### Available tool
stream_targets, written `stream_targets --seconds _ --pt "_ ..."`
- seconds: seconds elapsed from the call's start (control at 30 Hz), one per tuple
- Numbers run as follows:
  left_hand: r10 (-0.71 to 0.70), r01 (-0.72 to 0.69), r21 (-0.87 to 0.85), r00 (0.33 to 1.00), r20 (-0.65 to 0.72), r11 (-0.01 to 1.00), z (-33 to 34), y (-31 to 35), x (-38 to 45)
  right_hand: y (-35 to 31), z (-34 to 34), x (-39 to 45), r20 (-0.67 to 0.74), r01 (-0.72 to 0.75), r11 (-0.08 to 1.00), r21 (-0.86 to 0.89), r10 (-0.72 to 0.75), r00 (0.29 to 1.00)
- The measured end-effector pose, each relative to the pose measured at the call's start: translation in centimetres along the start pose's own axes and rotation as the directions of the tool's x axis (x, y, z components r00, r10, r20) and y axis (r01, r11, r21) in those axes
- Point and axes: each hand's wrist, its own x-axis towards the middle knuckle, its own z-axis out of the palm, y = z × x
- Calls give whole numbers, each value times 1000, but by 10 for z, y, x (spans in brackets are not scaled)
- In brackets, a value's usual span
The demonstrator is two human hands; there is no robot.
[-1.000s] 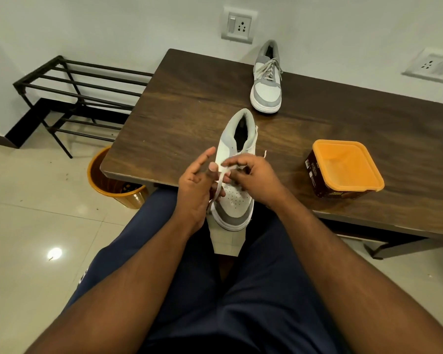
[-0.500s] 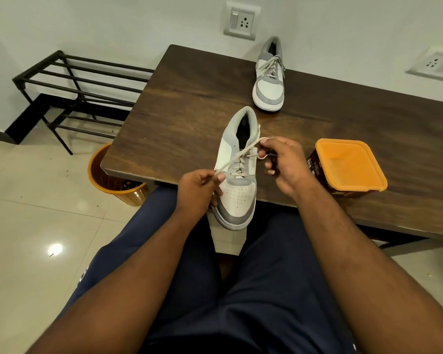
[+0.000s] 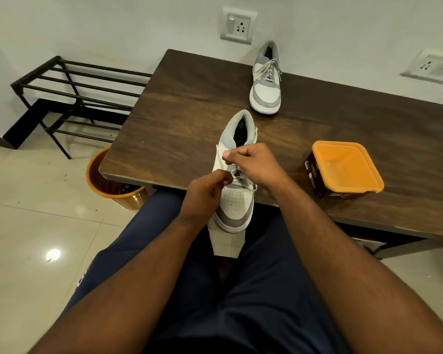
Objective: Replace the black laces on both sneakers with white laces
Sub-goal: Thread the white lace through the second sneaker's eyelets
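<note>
The dark brown wood-grain worktop [image 3: 189, 118] fills the middle of the view, set against a pale wall, with a cream tiled floor [image 3: 31, 226] to its left. A black metal slatted rack [image 3: 69, 98] stands on that floor by the wall, and a round orange waste bin [image 3: 105, 185] sits partly under the worktop's near left corner. The person's dark blue trousers [image 3: 253, 302] cover the lower part of the view.

On the right of the worktop is a square dark brown tub with an orange lid [image 3: 343, 169], well apart from the shoes. A grey-and-white laced sneaker [image 3: 266, 83] lies at the far edge near the wall, toe pointing toward the person. The nearer grey-and-white sneaker [image 3: 237, 200] lies at the near edge, its toe hanging past the edge above the lap.

The right hand [image 3: 251, 162] is over the nearer sneaker's tongue, fingers curled and thumb pressed to forefinger, pinching a white lace [image 3: 237, 178] that runs down to the eyelets. The left hand [image 3: 205, 192] is beside the toe box, fingers curled inward, pinching the other part of the same lace near the lower eyelets. The two hands are close together, not touching.
</note>
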Motion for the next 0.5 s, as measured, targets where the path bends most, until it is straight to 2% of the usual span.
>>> stream_targets --seconds 0.07,0.13,0.23,0.33,0.37,0.43,0.5 --pt "30 -32 62 999 32 998 -1 -2 -1 -6 6 2 70 -9 1000 7 8 998" --pt "47 -50 88 998 43 995 -2 -3 -1 -10 11 4 76 11 1000 11 -11 997" --pt "33 -36 48 998 61 998 -4 -1 -1 -16 15 4 -15 62 992 112 -60 998" --pt "-16 15 -49 1000 -17 999 -4 8 0 -16 4 9 -146 32 940 340 19 989" --pt "-38 30 -96 996 -85 995 -4 10 3 -15 -2 11 -170 21 941 339 39 985" --pt "-87 63 -129 978 -188 990 -3 9 11 -11 -14 15 -186 -1 978 209 40 982" --pt "-122 98 -124 970 -209 987 1 5 22 -7 -19 19 -212 15 999 51 -4 977"
